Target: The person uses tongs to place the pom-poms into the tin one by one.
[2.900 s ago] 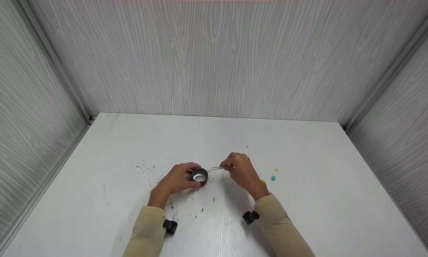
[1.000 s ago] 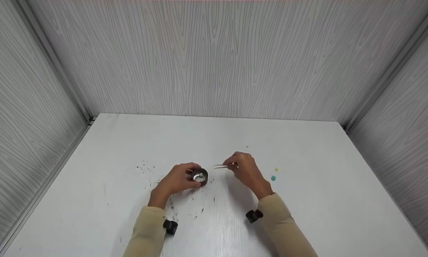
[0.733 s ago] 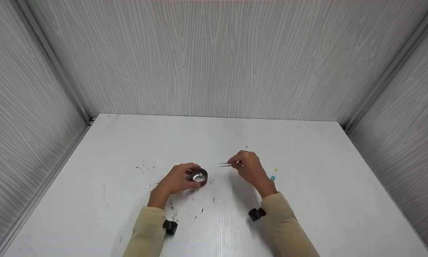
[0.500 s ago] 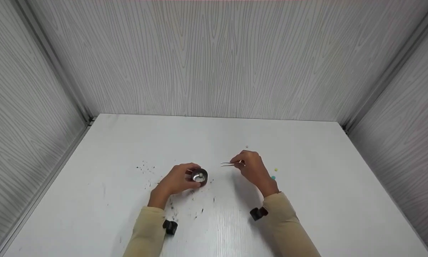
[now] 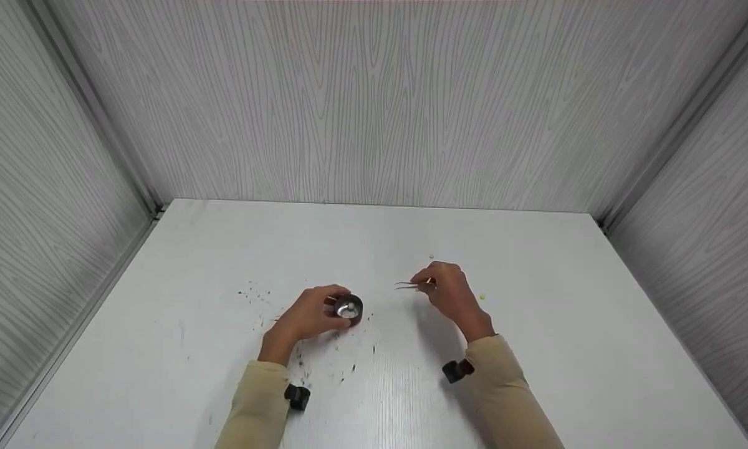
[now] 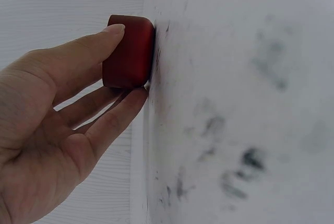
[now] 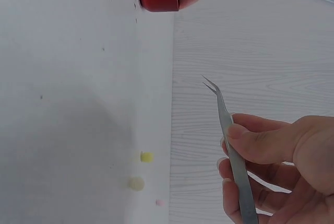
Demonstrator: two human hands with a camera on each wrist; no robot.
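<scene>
Left hand [image 5: 311, 312] grips the red cup [image 6: 128, 51], upright on the table [image 5: 287, 249], a bead [image 5: 351, 306] inside; right hand [image 5: 452, 296] pinches tweezers [image 7: 240, 174], tips parted. Dark specks [image 5: 353, 367] lie around the cup, a yellow dot [image 5: 482, 297] and a pink dot [image 5: 431, 256] near the right hand

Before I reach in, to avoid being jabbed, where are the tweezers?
In the head view, the tweezers are in the right hand, right of the red cup.
</scene>
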